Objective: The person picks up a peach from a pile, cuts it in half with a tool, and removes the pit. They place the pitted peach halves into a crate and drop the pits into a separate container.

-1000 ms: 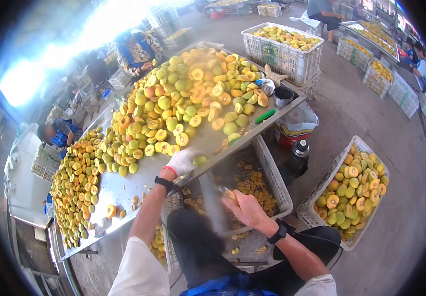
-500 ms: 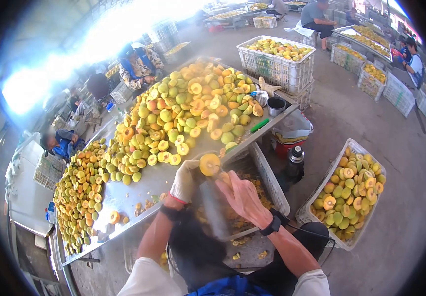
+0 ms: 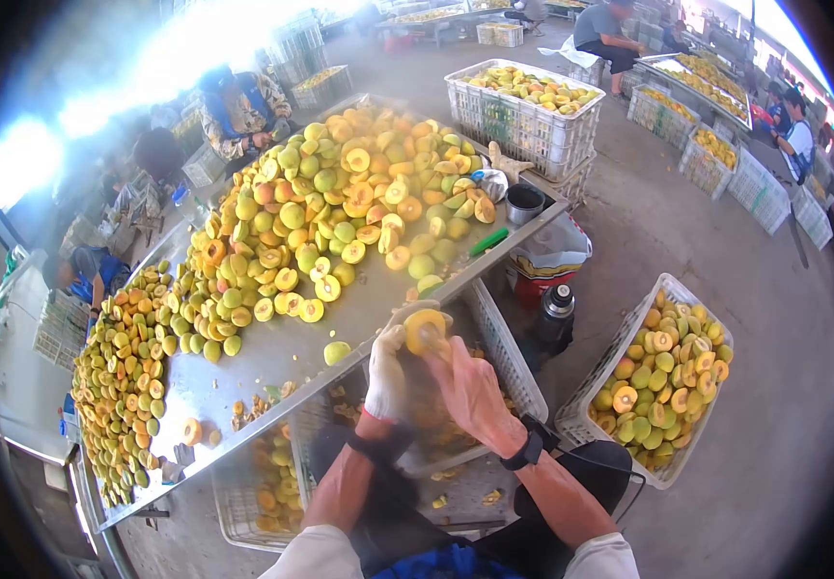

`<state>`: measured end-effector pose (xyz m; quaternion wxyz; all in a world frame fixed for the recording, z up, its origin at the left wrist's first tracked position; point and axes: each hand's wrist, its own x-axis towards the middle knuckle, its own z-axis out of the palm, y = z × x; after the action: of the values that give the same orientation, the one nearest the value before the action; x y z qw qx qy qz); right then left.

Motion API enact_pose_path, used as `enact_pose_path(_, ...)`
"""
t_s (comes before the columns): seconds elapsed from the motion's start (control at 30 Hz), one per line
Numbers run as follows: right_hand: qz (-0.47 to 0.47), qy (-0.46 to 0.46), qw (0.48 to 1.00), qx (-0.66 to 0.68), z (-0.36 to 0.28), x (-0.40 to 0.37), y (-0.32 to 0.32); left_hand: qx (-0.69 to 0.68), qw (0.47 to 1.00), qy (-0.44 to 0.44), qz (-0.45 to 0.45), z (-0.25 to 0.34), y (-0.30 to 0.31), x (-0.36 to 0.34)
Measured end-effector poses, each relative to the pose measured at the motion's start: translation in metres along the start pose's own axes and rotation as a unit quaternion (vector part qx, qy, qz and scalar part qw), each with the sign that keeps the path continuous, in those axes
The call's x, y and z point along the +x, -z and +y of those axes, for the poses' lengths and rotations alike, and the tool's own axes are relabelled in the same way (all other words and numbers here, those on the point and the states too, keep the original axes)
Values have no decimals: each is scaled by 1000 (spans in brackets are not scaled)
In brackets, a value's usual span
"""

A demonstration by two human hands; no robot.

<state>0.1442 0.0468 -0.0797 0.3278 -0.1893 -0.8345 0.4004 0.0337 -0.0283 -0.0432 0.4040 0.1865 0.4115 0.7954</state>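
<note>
My left hand [image 3: 385, 374], in a pale glove, grips a halved yellow peach [image 3: 426, 331] with its cut face up. My bare right hand [image 3: 477, 398] is closed, its fingertips against the cut face; whatever they pinch is blurred and hidden. Both hands are in front of the metal table's edge [image 3: 456, 280], over a crate [image 3: 518, 357] holding fruit scraps. A large heap of whole-looking and halved peaches [image 3: 291, 212] covers much of the table. One peach piece [image 3: 337, 352] lies alone near the edge, close to my left hand.
To the right stands a crate of peach halves [image 3: 668, 376]. A dark thermos [image 3: 557, 314] is beside the table, below a metal cup [image 3: 524, 201] and a green-handled tool [image 3: 488, 241]. Another crate [image 3: 243, 516] sits below left. Other people work around further tables.
The view has shifted, so the scene sits further left. My hands have come closer together around the peach half, and the crate at lower left shows more. The lone piece near the edge is now visible.
</note>
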Motion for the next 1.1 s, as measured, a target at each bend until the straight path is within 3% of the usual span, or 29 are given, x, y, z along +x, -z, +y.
enact_pose_path(0.3, -64, -37, 997, -28, -4, 3, -6, 123, 987, -99, 29, -14, 16, -2)
enact_pose_path(0.47, -83, 68, 994, 9, 20, -6, -11, 335, 929, -144, 67, -7, 16, -4)
enact_pose_path(0.57, -192, -61, 968, 151, 0, -7, 11, 370, 922, -107, 33, 7, 6, -8)
enact_pose_path(0.67, -306, -274, 860, 303, -10, -10, 28, 382, 917, -116, -5, 9, 2, -10)
enact_pose_path(0.73, -319, -312, 836, 320, -16, -10, 32, 380, 919, -103, -10, 6, 8, -13)
enact_pose_path(0.8, -319, -312, 839, 311, -15, -12, 28, 362, 927, -97, -9, 7, 7, -15)
enact_pose_path(0.9, -293, -212, 901, 240, -11, -16, 21, 383, 919, -79, -46, 20, 6, -18)
enact_pose_path(1.0, -333, -310, 843, 287, -18, -11, 23, 416, 899, -121, -64, 21, 15, -17)
enact_pose_path(1.1, -288, -218, 894, 266, -11, -19, 8, 355, 930, -93, -2, 18, 12, -22)
